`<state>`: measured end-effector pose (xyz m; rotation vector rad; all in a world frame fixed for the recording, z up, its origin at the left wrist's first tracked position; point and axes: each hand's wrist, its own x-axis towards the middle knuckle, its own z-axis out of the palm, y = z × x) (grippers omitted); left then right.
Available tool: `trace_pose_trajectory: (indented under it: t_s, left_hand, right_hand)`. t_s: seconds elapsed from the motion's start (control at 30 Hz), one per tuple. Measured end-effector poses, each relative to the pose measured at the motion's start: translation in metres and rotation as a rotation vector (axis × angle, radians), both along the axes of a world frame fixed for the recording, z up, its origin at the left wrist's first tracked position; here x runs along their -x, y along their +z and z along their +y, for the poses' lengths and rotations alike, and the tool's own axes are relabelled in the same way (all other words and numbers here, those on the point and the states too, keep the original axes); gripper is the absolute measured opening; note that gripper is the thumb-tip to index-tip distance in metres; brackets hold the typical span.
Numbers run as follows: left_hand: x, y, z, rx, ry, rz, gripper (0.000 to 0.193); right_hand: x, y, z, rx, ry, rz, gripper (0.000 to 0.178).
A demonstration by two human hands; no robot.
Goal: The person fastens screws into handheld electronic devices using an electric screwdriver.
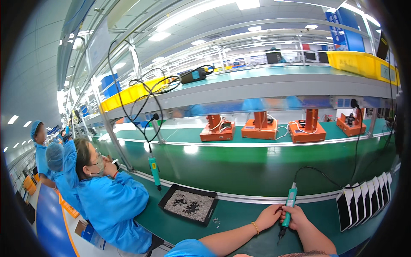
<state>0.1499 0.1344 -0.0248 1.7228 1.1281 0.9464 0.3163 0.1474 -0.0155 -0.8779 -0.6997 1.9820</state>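
A teal electric screwdriver (291,197) is held in my right hand (297,218), its fingers wrapped round the lower body. The dark bit points down toward the green bench, and a black cord leaves the top. My left hand (268,217) is closed right beside it, fingertips meeting my right hand at the tool; what they hold, if anything, is hidden. To the left lies a black tray (208,217) of small light-coloured parts, with dark patches showing among them. A few small bits (215,221) are scattered on the bench between the tray and my left forearm.
Several white-and-black panels (354,205) stand in a row at right. Another teal screwdriver (154,170) hangs by its cord beyond the tray. A person in blue (109,205) sits at left. Past a green conveyor belt (239,165) stand several orange fixtures (217,132); yellow bins (359,63) rest above.
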Motion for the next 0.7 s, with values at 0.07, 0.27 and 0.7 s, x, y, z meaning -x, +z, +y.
trace_pose_trajectory:
  t_s: [0.07,0.27,0.7]
  left_hand:
    - [-0.001,-0.002,0.0,-0.008,0.028,0.006,0.033]
    - [0.005,0.002,0.002,0.021,0.016,0.019,0.032]
    - [-0.019,-0.03,0.012,-0.13,0.073,-0.034,0.023]
  right_hand:
    - [-0.002,-0.001,0.0,0.003,-0.001,-0.016,0.014]
    - [0.0,-0.008,0.004,0.004,0.018,0.03,0.016]
    - [-0.011,-0.044,0.023,-0.099,0.018,0.034,0.013]
